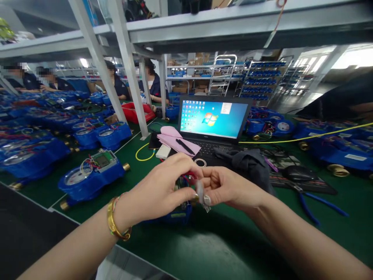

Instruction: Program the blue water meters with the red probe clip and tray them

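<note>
In front of me my left hand (167,184) and my right hand (224,186) meet over the bench, fingers curled in pinches. Between their fingertips is a small greyish part (200,189) with thin metal pins pointing down; my right thumb and fingers grip it. My left thumb and forefinger come up to its other side, beside red wires (190,177), and what they pinch is unclear. Below my left hand sits a blue water meter (182,214), mostly covered by the hand. Another blue meter (93,175) with a small display lies to the left.
Behind my hands stands an open laptop (214,120), with pink paper (173,140) and a black pen (185,147) beside it. Dark cloth (250,163), a mouse (300,173) and blue-handled pliers (309,204) lie right. Many meters fill the left; shelf posts (131,70) rise there. Co-workers sit beyond.
</note>
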A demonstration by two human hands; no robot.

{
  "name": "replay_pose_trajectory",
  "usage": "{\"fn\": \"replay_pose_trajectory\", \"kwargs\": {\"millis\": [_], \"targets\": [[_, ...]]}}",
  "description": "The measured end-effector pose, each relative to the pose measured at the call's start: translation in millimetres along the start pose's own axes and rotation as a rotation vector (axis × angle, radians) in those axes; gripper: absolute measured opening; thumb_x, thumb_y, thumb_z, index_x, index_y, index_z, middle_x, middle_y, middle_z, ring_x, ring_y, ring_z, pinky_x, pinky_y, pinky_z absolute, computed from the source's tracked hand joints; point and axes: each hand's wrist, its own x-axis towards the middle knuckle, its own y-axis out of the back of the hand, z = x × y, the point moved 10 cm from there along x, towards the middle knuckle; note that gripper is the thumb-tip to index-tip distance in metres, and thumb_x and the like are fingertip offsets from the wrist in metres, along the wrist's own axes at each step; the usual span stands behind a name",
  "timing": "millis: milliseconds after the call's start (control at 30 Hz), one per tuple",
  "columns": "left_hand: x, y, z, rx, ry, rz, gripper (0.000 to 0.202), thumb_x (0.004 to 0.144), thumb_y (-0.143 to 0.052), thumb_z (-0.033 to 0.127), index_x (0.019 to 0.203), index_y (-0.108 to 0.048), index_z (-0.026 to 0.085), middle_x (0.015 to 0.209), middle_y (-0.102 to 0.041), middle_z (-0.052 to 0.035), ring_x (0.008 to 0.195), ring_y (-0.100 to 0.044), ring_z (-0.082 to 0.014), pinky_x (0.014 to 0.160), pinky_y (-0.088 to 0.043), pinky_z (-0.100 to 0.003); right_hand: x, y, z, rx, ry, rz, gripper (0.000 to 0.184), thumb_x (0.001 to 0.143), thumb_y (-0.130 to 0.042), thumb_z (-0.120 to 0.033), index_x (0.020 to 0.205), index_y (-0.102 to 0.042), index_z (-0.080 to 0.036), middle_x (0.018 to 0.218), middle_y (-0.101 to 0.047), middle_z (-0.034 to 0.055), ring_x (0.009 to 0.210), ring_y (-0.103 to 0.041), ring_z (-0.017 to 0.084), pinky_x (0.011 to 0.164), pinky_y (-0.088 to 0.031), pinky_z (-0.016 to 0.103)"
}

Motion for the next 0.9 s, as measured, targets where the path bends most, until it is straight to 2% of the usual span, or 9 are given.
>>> {"fn": "replay_pose_trajectory", "kwargs": {"millis": [100, 200, 267, 333, 433, 533, 600, 700, 900], "targets": [[-23.6, 11.3, -11.5, 0.128, 0.063, 0.110, 0.037, 0.077, -0.065, 0.025, 0.111, -0.050, 0.021, 0.113, -0.055, -0.0036, 0.108, -0.050, -0.0196, 0.092, -0.043, -0.034, -1.2, -1.5, -0.7, -0.051, 0.045, 0.067, 0.033, 0.062, -0.083, -0.020, 0.089, -0.066, -0.013, 0.073, -0.064, -0.0005, 0.064, -0.058, 0.007, 0.063, -0.049, 0.017], [-48.7, 1.4, -30.4, 0.303, 0.171, 0.067, 0.074, 0.067, -0.071, 0.050, 0.128, -0.041, 0.020, 0.134, -0.044, -0.0109, 0.126, -0.038, -0.0291, 0.103, -0.036, -0.047, -5.4, 0.5, -10.8, -0.138, 0.181, 0.161, 0.018, 0.068, -0.079, -0.020, 0.082, -0.069, -0.017, 0.072, -0.062, -0.0025, 0.065, -0.056, 0.007, 0.062, -0.049, 0.016], [-62.5, -9.6, -41.6, 0.409, 0.223, 0.047, 0.087, 0.067, -0.068, 0.057, 0.136, -0.033, 0.017, 0.141, -0.038, -0.0149, 0.131, -0.033, -0.0319, 0.106, -0.031, -0.054, -9.2, -1.8, -17.7, -0.211, 0.269, 0.219, 0.014, 0.071, -0.077, -0.022, 0.083, -0.069, -0.020, 0.073, -0.062, -0.0025, 0.066, -0.057, 0.008, 0.063, -0.049, 0.017], [-71.6, -18.9, -45.7, 0.484, 0.230, 0.079, 0.085, 0.073, -0.061, 0.059, 0.138, -0.029, 0.014, 0.140, -0.040, -0.0160, 0.131, -0.035, -0.0306, 0.108, -0.029, -0.056, -11.9, -8.5, -21.9, -0.336, 0.317, 0.267, 0.013, 0.075, -0.073, -0.024, 0.088, -0.070, -0.022, 0.076, -0.065, -0.0016, 0.067, -0.059, 0.009, 0.064, -0.051, 0.018], [-78.6, -27.8, -42.1, 0.540, 0.203, 0.156, 0.080, 0.077, -0.057, 0.058, 0.137, -0.032, 0.010, 0.138, -0.045, -0.0147, 0.129, -0.038, -0.0280, 0.109, -0.030, -0.051, -16.3, -27.0, -32.4, -0.644, 0.424, 0.321, 0.015, 0.078, -0.069, -0.020, 0.093, -0.070, -0.024, 0.077, -0.068, -0.0022, 0.067, -0.062, 0.011, 0.063, -0.051, 0.017], [-82.0, -28.1, -35.8, 0.541, 0.189, 0.231, 0.075, 0.077, -0.060, 0.054, 0.134, -0.037, 0.010, 0.137, -0.047, -0.0123, 0.128, -0.040, -0.0262, 0.110, -0.030, -0.047, -21.2, -48.0, -42.1, -0.943, 0.560, 0.359, 0.019, 0.077, -0.068, -0.014, 0.093, -0.068, -0.023, 0.078, -0.069, -0.0031, 0.068, -0.063, 0.010, 0.065, -0.050, 0.016], [-83.1, -26.5, -33.6, 0.525, 0.191, 0.265, 0.073, 0.076, -0.061, 0.051, 0.132, -0.040, 0.010, 0.137, -0.048, -0.0109, 0.128, -0.041, -0.0257, 0.110, -0.030, -0.046, -21.3, -57.0, -42.4, -1.061, 0.592, 0.360, 0.015, 0.077, -0.066, -0.011, 0.089, -0.066, -0.020, 0.077, -0.069, -0.0025, 0.067, -0.064, 0.010, 0.065, -0.050, 0.015], [-82.9, -26.5, -33.3, 0.511, 0.189, 0.275, 0.073, 0.075, -0.061, 0.051, 0.131, -0.042, 0.010, 0.136, -0.049, -0.0099, 0.128, -0.040, -0.0255, 0.109, -0.030, -0.044, -18.9, -62.7, -39.5, -1.133, 0.584, 0.340, 0.011, 0.079, -0.063, -0.009, 0.085, -0.063, -0.018, 0.072, -0.068, -0.0020, 0.063, -0.064, 0.009, 0.061, -0.050, 0.014], [-82.9, -24.0, -34.7, 0.481, 0.170, 0.309, 0.071, 0.077, -0.058, 0.052, 0.130, -0.042, 0.009, 0.135, -0.050, -0.0112, 0.128, -0.040, -0.0261, 0.110, -0.029, -0.044, -14.2, -59.4, -36.3, -1.103, 0.536, 0.334, 0.011, 0.079, -0.063, -0.011, 0.086, -0.062, -0.020, 0.070, -0.067, -0.0017, 0.063, -0.063, 0.012, 0.059, -0.053, 0.020]]}}
